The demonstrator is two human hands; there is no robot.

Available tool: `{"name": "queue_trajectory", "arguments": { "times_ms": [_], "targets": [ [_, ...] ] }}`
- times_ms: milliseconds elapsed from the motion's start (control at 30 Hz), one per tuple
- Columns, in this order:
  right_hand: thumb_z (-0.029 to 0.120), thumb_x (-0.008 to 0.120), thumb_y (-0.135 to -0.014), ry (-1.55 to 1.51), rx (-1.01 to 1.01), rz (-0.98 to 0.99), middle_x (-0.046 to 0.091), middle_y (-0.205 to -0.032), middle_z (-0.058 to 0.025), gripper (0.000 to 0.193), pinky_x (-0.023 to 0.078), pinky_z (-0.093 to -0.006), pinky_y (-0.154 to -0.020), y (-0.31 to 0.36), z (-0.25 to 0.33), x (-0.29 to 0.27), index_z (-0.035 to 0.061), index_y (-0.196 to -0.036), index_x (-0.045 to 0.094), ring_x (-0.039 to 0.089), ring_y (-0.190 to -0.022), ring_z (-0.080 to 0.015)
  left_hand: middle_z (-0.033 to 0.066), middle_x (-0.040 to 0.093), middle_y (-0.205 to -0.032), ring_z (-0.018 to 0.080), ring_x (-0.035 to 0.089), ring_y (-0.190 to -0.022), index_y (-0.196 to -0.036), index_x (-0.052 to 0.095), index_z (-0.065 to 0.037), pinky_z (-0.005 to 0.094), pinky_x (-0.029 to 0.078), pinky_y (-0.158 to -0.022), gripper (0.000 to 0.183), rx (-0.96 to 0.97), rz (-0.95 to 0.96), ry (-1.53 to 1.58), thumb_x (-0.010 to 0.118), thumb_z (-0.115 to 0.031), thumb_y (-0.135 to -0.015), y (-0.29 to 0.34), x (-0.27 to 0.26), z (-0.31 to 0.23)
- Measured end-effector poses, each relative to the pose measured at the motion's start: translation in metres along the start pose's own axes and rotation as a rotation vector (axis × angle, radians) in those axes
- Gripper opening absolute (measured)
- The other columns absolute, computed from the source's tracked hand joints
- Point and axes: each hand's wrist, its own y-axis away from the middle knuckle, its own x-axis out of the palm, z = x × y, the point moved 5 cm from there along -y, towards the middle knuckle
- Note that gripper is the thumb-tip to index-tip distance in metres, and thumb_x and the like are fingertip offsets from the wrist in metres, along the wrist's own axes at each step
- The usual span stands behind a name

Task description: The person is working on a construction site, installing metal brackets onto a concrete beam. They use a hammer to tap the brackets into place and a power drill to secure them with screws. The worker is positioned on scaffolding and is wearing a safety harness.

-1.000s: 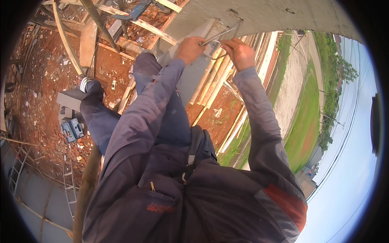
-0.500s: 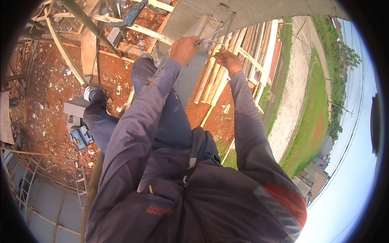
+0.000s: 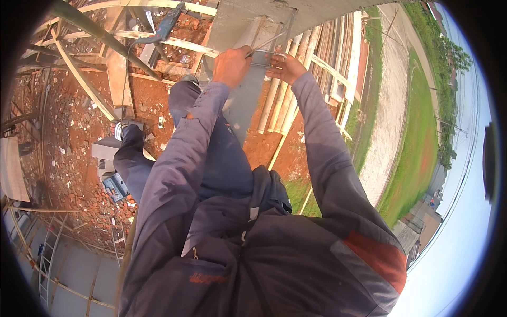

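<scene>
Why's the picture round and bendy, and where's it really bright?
Head view: the fisheye lens gives black corners and a curved grass strip; the head view's sky fades to white at lower right, and the left hand looks sunlit.

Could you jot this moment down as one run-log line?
left hand: holding bent wire | right hand: fingers at same wire | background: wooden poles | upper left: blue power tool among wooden beams

The left arm point(image 3: 177, 145) and right arm point(image 3: 328, 134) both reach out in front. The left hand point(image 3: 231, 67) is curled in a fist. The right hand point(image 3: 290, 68) is near it, its fingers point(image 3: 277, 62) bent toward the left one.
</scene>
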Motion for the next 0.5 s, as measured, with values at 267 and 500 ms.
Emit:
{"name": "queue_trajectory", "arguments": {
  "times_ms": [267, 500],
  "targets": [
    [0.018, 0.057, -0.094, 0.373, -0.101, -0.083, 0.064, -0.12, -0.012, 0.031, 0.049, -0.0466, -0.098, -0.032, 0.001, -0.032, 0.0089, -0.124, 0.063, 0.055, -0.122, -0.0233, 0.0201, 0.07, -0.089, 0.0408, 0.066, -0.088, -0.105, 0.068, -0.009, 0.05, 0.051, -0.076, 0.026, 0.023, 0.059, -0.1, 0.066, -0.028, -0.088, -0.011, -0.007, -0.009],
    [0.011, 0.064, -0.09, 1.11, -1.17, -0.017, 0.065, -0.124, 0.0017, 0.026, 0.048, -0.0422, -0.098, -0.037, 0.044, -0.005, 0.0186, -0.115, 0.071, 0.057, -0.116, -0.0232, 0.0224, 0.069, -0.09, 0.042, 0.065, -0.091, -0.106, 0.067, -0.008, 0.0507, 0.049, -0.079, 0.027, -0.005, 0.113, -0.141, 0.065, -0.028, -0.089, -0.008, -0.014, -0.017]
  ]
}}
